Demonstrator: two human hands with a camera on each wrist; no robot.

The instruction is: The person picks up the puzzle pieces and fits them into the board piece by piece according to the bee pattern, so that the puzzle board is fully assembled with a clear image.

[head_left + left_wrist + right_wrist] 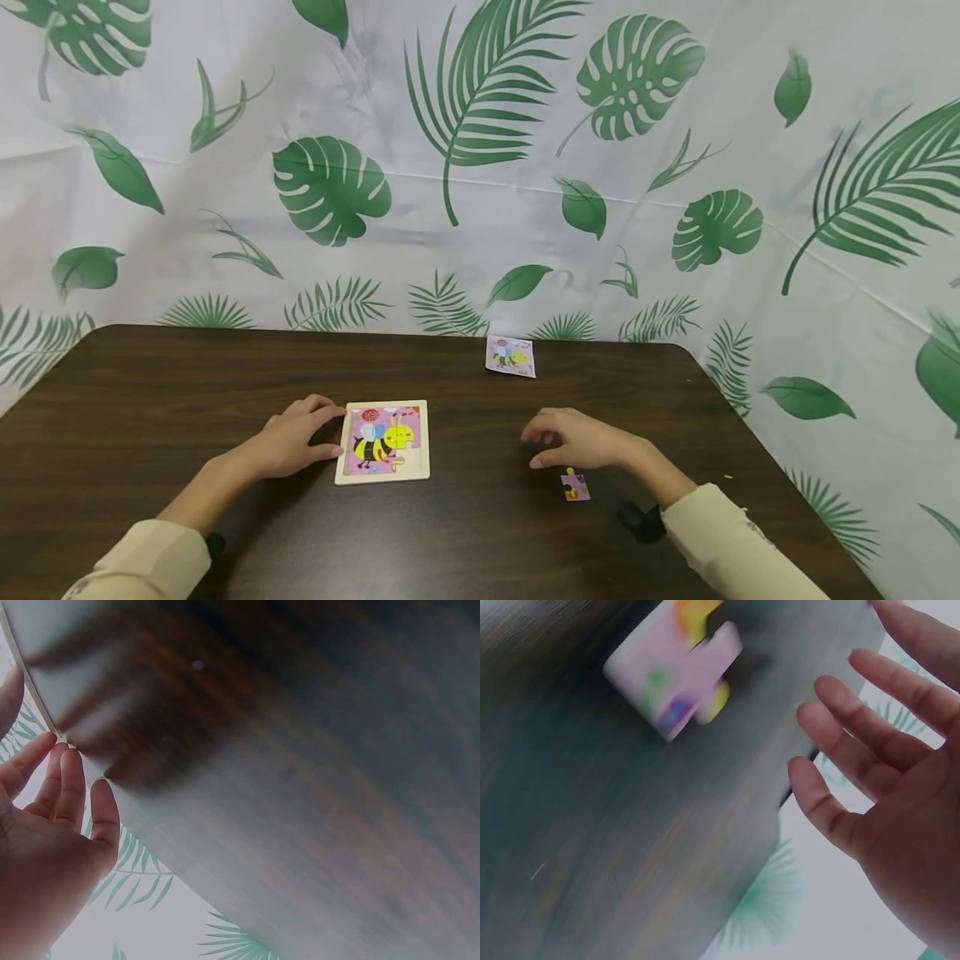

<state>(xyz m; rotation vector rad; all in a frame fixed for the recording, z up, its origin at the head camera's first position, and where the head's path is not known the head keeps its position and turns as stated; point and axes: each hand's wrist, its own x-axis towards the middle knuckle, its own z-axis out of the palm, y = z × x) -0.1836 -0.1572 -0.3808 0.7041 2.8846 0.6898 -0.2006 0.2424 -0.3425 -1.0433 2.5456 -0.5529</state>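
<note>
A square bee jigsaw puzzle [377, 442] in a pale wooden frame lies flat on the dark table, with bare wood showing at its lower right. My left hand [300, 437] is at the frame's left side, its fingertips [73, 757] and thumb at the edge, not wrapped round it. Over the table to the right, my right hand [573, 439] hovers with fingers spread and nothing in them. Just below that hand in the head view lies a loose pink puzzle piece [576, 486] with yellow bits; it looks blurred in the right wrist view.
A small picture card [511, 357] of the same bee lies at the table's far edge. Behind the dark wooden table [465, 533] hangs a white cloth [495, 250] printed with green leaves, which continues down the right side.
</note>
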